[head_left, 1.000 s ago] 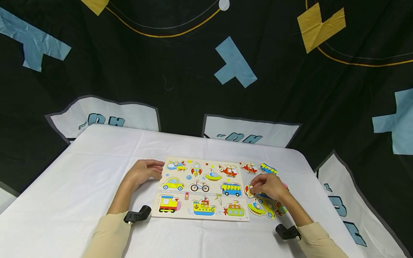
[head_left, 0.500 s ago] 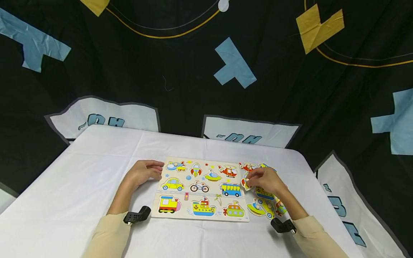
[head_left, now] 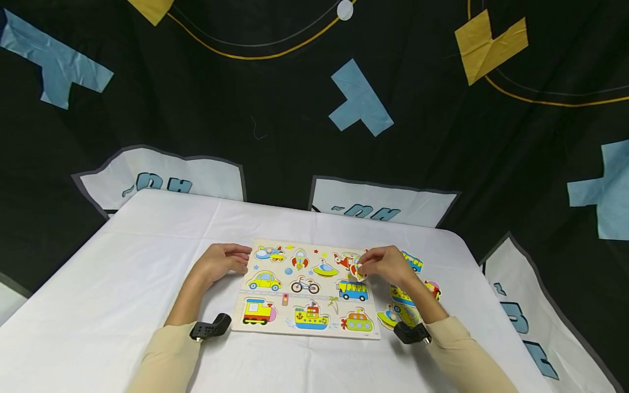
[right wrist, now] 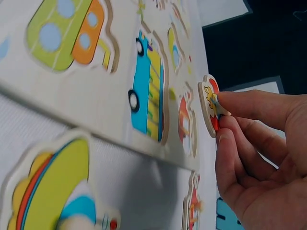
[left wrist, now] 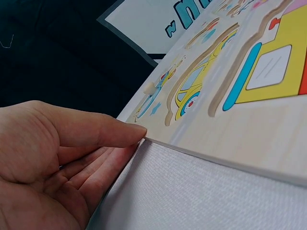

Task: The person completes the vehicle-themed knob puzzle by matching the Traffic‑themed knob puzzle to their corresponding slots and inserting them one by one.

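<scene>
Right hand [head_left: 390, 264] pinches a puzzle piece [right wrist: 207, 110] by its knob [right wrist: 221, 109], probably the handiest spot, over the board's [right wrist: 96, 103] right side. Left hand [head_left: 219, 263] isn't clutching, just touching the left edge, maybe steadying it.

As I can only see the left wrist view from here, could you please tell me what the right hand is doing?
Observer: The right hand is pinching a wooden piece.
Operator: Thank you; where is that in relation to the board?
Observer: In the head view, it overlaps the helicopter picture near the right edge of the board.
Operator: And may I ask what lies beyond that edge?
Observer: A loose bus piece lies on the white tablecloth there.
</scene>
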Motion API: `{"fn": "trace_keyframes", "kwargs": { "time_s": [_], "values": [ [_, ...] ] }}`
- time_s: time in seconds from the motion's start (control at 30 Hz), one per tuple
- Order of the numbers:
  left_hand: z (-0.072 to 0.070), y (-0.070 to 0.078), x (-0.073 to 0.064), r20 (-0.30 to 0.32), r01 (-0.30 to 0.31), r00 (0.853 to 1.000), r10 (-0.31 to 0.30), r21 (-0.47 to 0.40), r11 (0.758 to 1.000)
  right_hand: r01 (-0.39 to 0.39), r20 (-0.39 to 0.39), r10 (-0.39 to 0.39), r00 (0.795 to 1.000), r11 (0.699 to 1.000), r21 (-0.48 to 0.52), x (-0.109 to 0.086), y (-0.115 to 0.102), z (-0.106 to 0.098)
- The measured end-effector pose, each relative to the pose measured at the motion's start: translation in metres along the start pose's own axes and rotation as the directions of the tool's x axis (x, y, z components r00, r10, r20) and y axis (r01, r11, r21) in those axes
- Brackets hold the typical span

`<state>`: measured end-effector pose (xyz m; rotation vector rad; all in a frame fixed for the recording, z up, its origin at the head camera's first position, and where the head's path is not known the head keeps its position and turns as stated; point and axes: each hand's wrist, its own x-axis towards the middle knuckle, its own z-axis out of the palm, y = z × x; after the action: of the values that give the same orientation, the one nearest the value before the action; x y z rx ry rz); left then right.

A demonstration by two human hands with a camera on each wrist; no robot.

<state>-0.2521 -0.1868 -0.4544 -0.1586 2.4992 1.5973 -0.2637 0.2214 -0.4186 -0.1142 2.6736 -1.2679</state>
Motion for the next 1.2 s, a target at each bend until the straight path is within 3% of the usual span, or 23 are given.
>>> {"fn": "trace_keyframes", "kwargs": {
  "time_s": [0.63,1.2],
  "values": [
    [0.0,-0.002,0.001,-0.01,0.01,1.0,-0.01,-0.003,1.0,0.058,0.012,-0.059,0.998,0.997,0.048,0.025,-0.041,0.042],
    [-0.001,-0.002,0.001,0.003,-0.021,1.0,0.021,-0.023,1.0,0.091,0.063,-0.096,0.993,0.993,0.073,0.046,-0.067,0.081]
  ]
}}
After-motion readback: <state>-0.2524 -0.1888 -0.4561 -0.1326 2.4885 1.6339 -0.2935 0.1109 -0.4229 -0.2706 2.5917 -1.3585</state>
